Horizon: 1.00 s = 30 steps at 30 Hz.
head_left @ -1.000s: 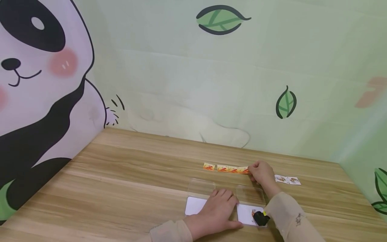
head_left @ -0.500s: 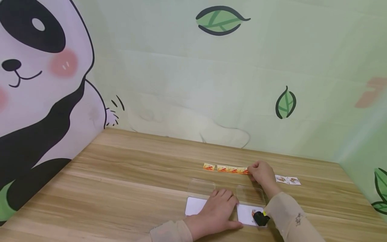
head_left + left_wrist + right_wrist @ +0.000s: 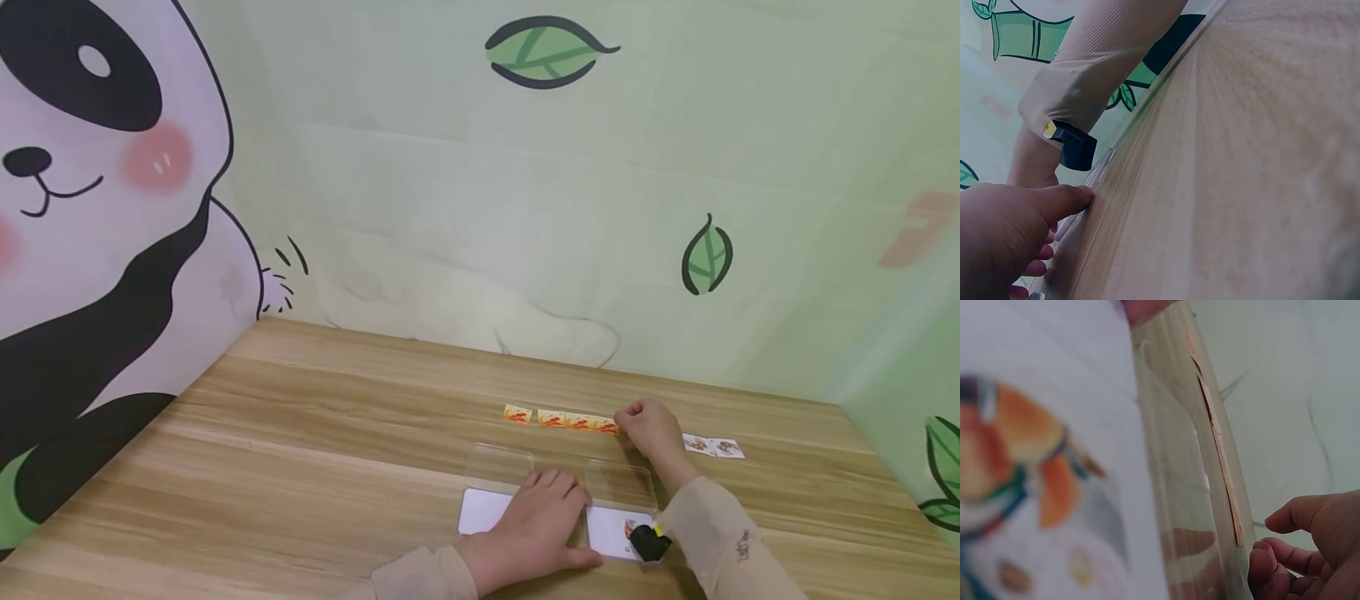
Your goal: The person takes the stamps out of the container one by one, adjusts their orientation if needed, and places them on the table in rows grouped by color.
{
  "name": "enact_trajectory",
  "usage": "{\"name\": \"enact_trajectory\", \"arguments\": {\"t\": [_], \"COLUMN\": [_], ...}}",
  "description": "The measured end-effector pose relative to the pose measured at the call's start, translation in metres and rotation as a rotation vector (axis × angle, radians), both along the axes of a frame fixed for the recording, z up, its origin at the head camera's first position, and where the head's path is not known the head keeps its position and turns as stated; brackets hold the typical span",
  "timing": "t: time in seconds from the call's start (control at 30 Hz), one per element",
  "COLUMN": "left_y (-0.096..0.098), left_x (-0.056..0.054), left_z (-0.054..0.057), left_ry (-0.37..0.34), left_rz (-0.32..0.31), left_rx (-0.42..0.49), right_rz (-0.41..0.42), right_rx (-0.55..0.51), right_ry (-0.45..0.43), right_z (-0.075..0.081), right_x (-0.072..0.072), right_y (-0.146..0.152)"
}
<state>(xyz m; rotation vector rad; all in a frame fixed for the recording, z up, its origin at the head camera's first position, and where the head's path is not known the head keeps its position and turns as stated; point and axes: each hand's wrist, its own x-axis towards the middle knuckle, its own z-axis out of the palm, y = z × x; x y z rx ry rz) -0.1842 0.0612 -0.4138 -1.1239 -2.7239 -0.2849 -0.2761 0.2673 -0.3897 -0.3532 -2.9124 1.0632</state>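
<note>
In the head view, several small orange-and-yellow picture cards (image 3: pixel 579 422) lie in a row near the back of the table. My right hand (image 3: pixel 651 433) is at the row's right end, with its fingers bent. In the right wrist view a gap shows between its thumb (image 3: pixel 1291 514) and forefinger, with no card visible there. My left hand (image 3: pixel 536 521) lies across two flat clear plastic cases, its fingers extended. White sheets show in the left case (image 3: pixel 480 510) and the right case (image 3: pixel 609 537). In the left wrist view, my left thumb (image 3: pixel 1072 201) touches a case edge.
Two white picture cards (image 3: pixel 712 447) lie right of my right hand. A black wrist camera (image 3: pixel 649 543) hangs from the right sleeve above the right case. The back wall (image 3: pixel 450 167) rises behind the wooden table (image 3: pixel 300 467).
Both hands stay in nearly the same place. The cards and cases show no clear movement.
</note>
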Motion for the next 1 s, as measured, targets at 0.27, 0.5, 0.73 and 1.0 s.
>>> {"name": "enact_trajectory", "arguments": {"t": [0.27,0.5,0.73,1.0], "left_y": [0.001,0.001,0.000,0.001], "left_x": [-0.002,-0.002,-0.001,-0.001], "left_z": [-0.001,0.000,0.000,-0.002], "left_ry": [-0.009,-0.020,-0.009,0.007], "left_rz": [0.006,0.005,0.009,0.004], "left_rx": [0.000,0.006,0.013,0.009], "right_rz": [0.036,0.063,0.091,0.146], "right_rx": [-0.032,-0.093,-0.084,-0.038], "right_ry": [0.041,0.063,0.063,0.109], "right_z": [0.009,0.026,0.043,0.056], "right_x": [0.001,0.007,0.013,0.023], "right_y": [0.000,-0.005,-0.006,-0.006]}}
